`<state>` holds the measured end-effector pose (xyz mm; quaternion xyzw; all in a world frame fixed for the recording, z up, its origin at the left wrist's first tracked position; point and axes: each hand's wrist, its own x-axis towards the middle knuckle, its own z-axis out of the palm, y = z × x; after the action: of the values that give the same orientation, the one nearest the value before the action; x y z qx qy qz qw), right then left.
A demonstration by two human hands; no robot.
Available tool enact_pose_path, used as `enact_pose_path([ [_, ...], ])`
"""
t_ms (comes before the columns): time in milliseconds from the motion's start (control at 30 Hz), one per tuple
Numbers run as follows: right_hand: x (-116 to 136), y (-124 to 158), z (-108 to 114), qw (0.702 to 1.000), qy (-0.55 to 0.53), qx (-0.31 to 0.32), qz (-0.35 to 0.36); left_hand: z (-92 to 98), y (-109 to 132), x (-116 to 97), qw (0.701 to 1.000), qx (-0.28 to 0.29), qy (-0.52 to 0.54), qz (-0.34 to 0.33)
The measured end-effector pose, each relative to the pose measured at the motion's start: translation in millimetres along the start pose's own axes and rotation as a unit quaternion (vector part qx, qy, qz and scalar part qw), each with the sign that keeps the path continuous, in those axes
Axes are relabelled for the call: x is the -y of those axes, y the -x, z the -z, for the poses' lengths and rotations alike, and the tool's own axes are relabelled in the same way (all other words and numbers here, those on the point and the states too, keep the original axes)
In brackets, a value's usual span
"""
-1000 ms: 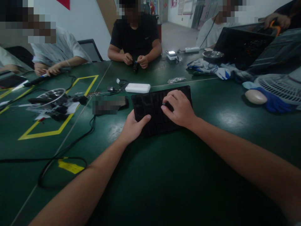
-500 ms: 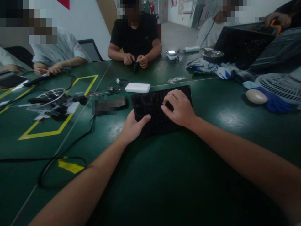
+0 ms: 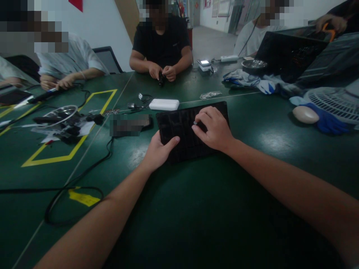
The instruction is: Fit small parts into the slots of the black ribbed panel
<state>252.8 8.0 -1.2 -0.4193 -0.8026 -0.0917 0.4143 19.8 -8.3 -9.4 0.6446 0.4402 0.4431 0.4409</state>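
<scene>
A flat black tray-like piece with raised ridges lies in front of me on the green table. My left hand grips its near left side, thumb on top and the other fingers hidden beneath. Over its right half is my right hand, thumb and index finger pinched on a small shiny metal piece, too small to name. Just behind the black piece lies a white power bank, and to its left a dark phone-like object, partly blurred out.
Black cables curl across the left side, near a metal bowl and dark parts inside yellow tape. At right are a white fan, blue gloves and a pale oval object. Co-workers sit around the table; one handles a small black item.
My hands and the black piece stay nearly still. Across the table, the co-worker's hands have shifted slightly on the small black item.
</scene>
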Motion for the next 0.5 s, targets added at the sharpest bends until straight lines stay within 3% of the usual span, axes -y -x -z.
enact_pose_path([
  [500, -1.1, 0.6, -1.4, 1.000, -0.001, 0.003, 0.001, 0.9, -0.9, 3.4, 1.000, 0.000, 0.005, -0.007],
])
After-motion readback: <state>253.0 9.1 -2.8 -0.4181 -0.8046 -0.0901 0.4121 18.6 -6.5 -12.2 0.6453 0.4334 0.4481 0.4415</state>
